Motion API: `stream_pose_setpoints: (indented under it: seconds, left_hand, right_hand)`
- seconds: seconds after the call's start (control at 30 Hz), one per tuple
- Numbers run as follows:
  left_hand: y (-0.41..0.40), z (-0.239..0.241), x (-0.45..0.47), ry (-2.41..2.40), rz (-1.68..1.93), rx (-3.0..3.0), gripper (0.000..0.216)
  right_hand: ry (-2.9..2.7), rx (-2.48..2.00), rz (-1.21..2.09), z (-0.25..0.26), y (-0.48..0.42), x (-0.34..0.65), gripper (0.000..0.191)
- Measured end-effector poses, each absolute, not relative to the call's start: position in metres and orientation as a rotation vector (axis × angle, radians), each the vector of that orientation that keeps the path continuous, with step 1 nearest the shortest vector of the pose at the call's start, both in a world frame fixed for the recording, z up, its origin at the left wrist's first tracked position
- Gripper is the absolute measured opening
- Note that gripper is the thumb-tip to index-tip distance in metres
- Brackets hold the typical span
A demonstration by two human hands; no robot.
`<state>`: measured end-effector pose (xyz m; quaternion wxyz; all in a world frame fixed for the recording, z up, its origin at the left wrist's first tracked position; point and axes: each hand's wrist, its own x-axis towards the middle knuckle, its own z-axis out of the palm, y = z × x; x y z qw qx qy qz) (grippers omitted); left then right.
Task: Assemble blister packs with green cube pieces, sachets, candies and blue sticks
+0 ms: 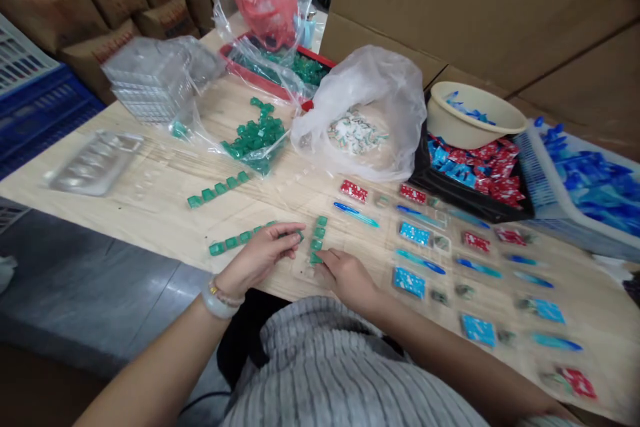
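Note:
My left hand (267,250) has its fingers curled, with a small green translucent block (300,235) at the fingertips. Close beside it, my right hand (345,273) is closed, thumb and fingers pinched at the lowest block of a short column of green blocks (318,233). This column sits in a clear plastic blister tray (303,270) near the table's front edge; its outline is faint. A row of green blocks (231,242) runs under my left hand, which hides its right end. Farther back lies a second row of green blocks (218,191).
A pile of green blocks (257,137) spills from a clear bag. To the right lie several filled blister packs (410,281). Behind them stand a cream bowl (475,133), a black tray (500,210) of red and blue packets, and a white basket (590,210). Clear trays (95,163) lie left.

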<state>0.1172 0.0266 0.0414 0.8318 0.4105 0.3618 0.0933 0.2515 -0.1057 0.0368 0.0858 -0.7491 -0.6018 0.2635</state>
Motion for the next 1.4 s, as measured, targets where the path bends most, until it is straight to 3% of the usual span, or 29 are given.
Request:
stream_pose_setpoints:
  seconds: [0.27, 0.37, 0.53, 0.67, 0.9, 1.13, 1.4]
  left_hand:
    - [0.013, 0.022, 0.118, 0.804, 0.259, 0.950, 0.035]
    - [0.013, 0.020, 0.118, 0.811, 0.253, 1.007, 0.035]
    - [0.015, 0.024, 0.117, 0.842, 0.261, 1.103, 0.031]
    - [0.009, 0.038, 0.113, 0.750, 0.237, 1.265, 0.025]
    - [-0.008, 0.048, 0.113, 0.618, 0.221, 1.669, 0.040]
    - [-0.011, 0.043, 0.115, 0.540, 0.232, 1.790, 0.024]
    - [-0.007, 0.041, 0.110, 0.582, 0.219, 1.744, 0.040]
  right_hand:
    - [-2.009, -2.366, 0.720, 0.042, -0.088, 0.239, 0.021]
    - [-1.629, -2.187, 0.899, 0.042, -0.093, 0.250, 0.019]
    - [-0.627, -1.638, 1.499, 0.037, -0.101, 0.270, 0.018]
    - [-0.339, -1.356, 1.635, 0.036, -0.103, 0.271, 0.024]
    - [-0.311, -1.277, 1.627, 0.034, -0.100, 0.265, 0.024]
    - [-0.300, -1.306, 1.477, 0.037, -0.097, 0.253, 0.023]
    - [-0.295, -1.429, 1.321, 0.045, -0.091, 0.247, 0.029]
